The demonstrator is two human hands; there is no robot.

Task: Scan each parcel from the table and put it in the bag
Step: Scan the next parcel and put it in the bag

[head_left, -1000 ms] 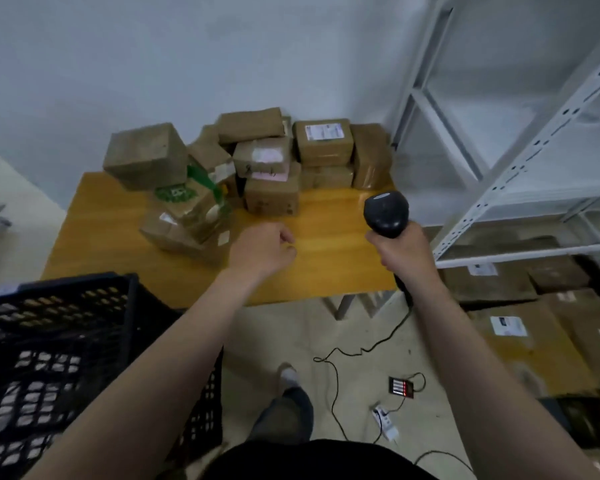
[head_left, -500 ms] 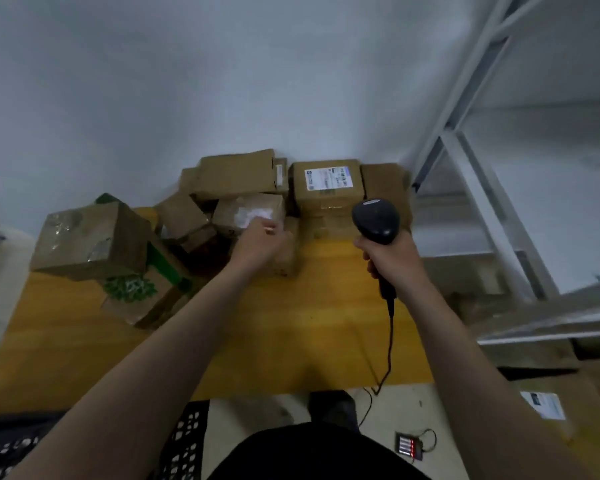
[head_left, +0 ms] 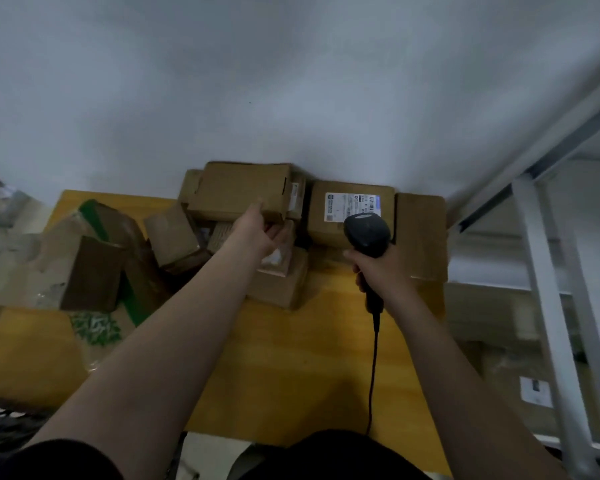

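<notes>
Several brown cardboard parcels are piled at the far side of the yellow wooden table [head_left: 291, 368]. My left hand [head_left: 262, 230] grips the near right corner of the top brown parcel [head_left: 239, 188] in the middle of the pile. My right hand [head_left: 378, 268] holds a black corded barcode scanner [head_left: 366, 233], its head in front of a labelled parcel [head_left: 352, 209] with a white shipping label. No bag is visible.
A large taped box [head_left: 56, 268] and a green-printed carton [head_left: 118, 258] lean at the left. A black plastic crate [head_left: 4, 427] sits at the bottom left. A white metal shelf frame [head_left: 548, 271] stands on the right. The wall is right behind the pile.
My left hand has moved from the small labelled box up to the corner of the top parcel. The scanner hand rose slightly toward the labelled parcel. The camera tilted up and closer.
</notes>
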